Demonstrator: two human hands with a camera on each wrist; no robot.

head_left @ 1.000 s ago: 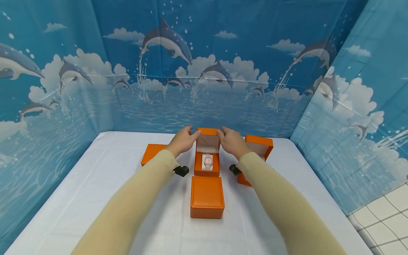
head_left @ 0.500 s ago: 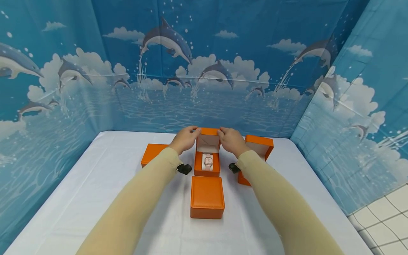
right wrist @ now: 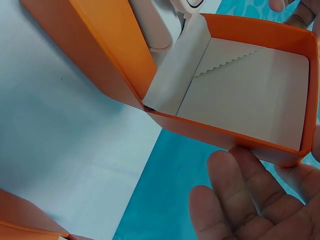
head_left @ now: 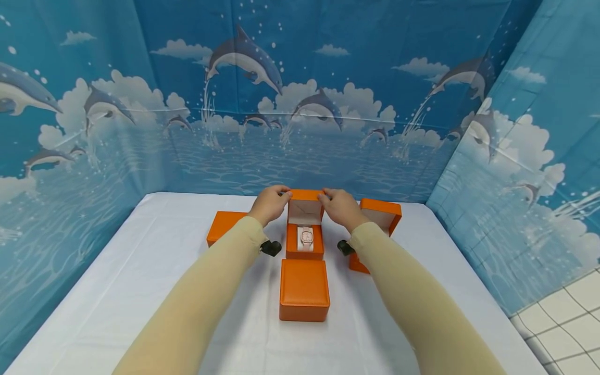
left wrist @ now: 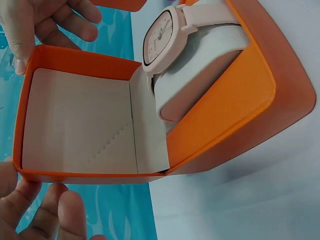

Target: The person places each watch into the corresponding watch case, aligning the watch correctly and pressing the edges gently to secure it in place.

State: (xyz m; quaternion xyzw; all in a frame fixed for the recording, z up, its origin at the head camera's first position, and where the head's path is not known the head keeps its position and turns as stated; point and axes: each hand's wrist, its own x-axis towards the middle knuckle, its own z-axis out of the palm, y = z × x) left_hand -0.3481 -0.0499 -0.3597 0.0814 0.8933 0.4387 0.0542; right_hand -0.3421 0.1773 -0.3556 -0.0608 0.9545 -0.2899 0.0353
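Note:
In the head view an orange watch box (head_left: pixel 290 250) stands with its lid (head_left: pixel 305 208) raised upright. Inside, a pale pink wristwatch (head_left: pixel 307 238) is wrapped round a white cushion (left wrist: pixel 200 75). My left hand (head_left: pixel 270 204) pinches the lid's upper left corner between thumb and fingers. At the upper right corner my right hand (head_left: pixel 341 207) grips the lid in the same way. Its thumb is at the rim and the other fingers (right wrist: pixel 225 175) are spread below the lid's side in the right wrist view. Pale lining (left wrist: pixel 75 120) covers the lid's inside.
Close in front sits a closed orange box (head_left: pixel 304 284). Another orange box (head_left: pixel 225 225) lies left, partly behind my left arm. On the right, an open orange box (head_left: pixel 382 208) is partly hidden by my right arm. White cloth (head_left: pixel 178 281) covers the table; a dolphin curtain (head_left: pixel 300 146) hangs behind.
Both hands stay at the lid's corners. The left fingers have closed in a little on the lid's edge, and the lid's top has dipped very slightly. The other boxes have not moved.

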